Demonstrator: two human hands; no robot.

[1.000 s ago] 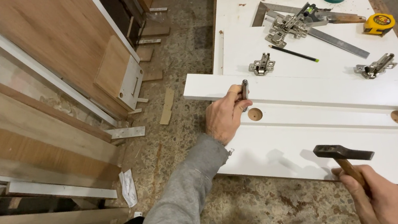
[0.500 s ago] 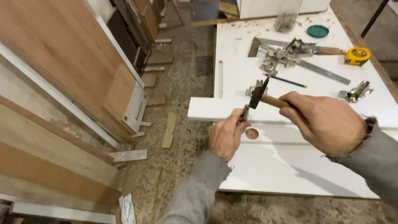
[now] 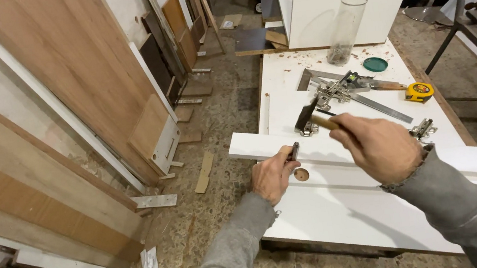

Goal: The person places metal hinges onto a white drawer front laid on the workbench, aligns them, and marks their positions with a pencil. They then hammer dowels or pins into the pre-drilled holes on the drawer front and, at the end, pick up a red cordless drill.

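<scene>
My left hand (image 3: 272,175) holds a small dark metal punch (image 3: 294,151) upright on a long white panel (image 3: 374,150), beside a round hole (image 3: 301,175) in it. My right hand (image 3: 378,146) grips the wooden handle of a hammer (image 3: 307,117), whose dark head hangs raised above the punch, a little to its right. Both sleeves are grey.
The white worktable (image 3: 346,218) also carries metal hinges (image 3: 423,128), a steel square (image 3: 378,108), a yellow tape measure (image 3: 419,92), a green lid (image 3: 375,64) and a clear jar (image 3: 347,30). Wooden boards (image 3: 64,101) lean on the left wall. Offcuts litter the floor.
My right hand brought the hammer up from the panel's lower right to above the punch. Since half a second ago the hammer head has lifted slightly. My left hand stayed on the punch.
</scene>
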